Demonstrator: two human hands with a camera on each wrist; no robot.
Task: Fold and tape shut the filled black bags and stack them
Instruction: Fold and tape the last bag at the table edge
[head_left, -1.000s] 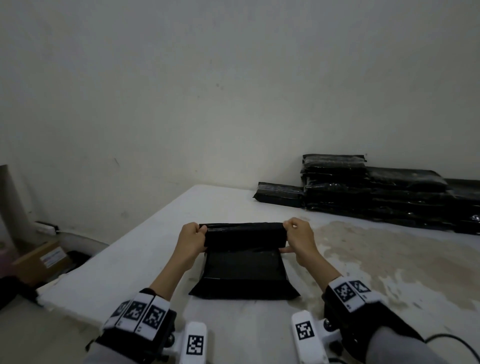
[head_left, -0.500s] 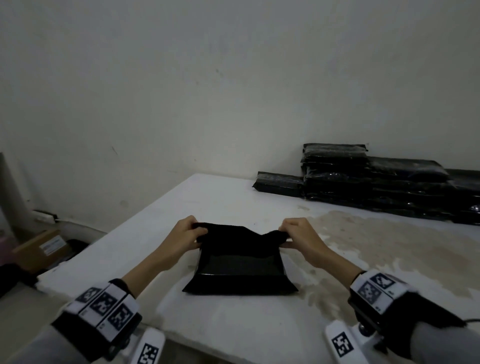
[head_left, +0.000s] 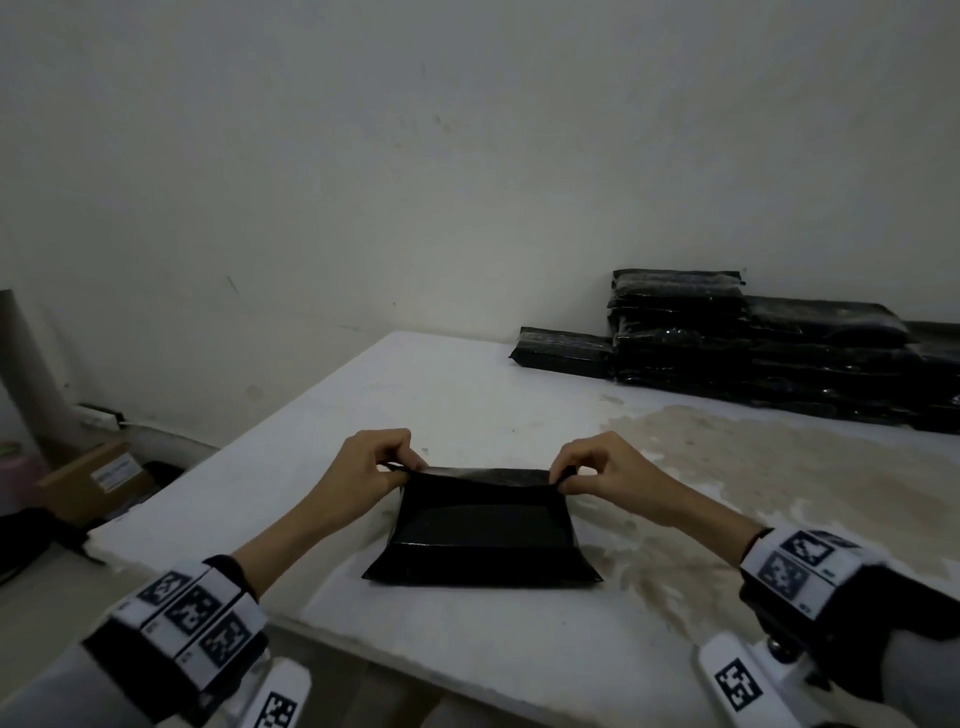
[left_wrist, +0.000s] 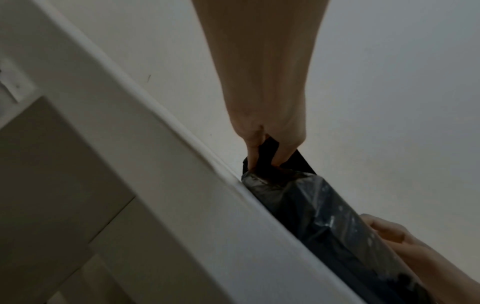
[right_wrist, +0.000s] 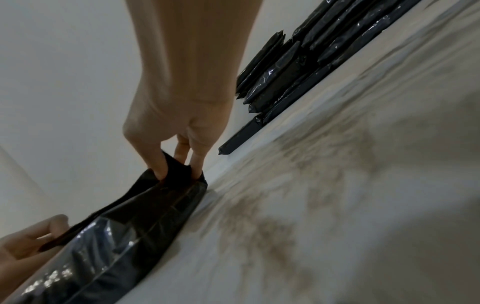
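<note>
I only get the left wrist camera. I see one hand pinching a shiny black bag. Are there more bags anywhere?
Observer: Yes. A stack of black bags sits at the far right of the table, against the wall.
Operator: Is the other hand grabbing the bag too? I only see a bit of it.
Observer: Yes. The right hand pinches the far right corner of the black bag between thumb and fingers.
Operator: Is the table nice and clean?
Observer: No. A big brownish stain spreads over its right side.
</note>
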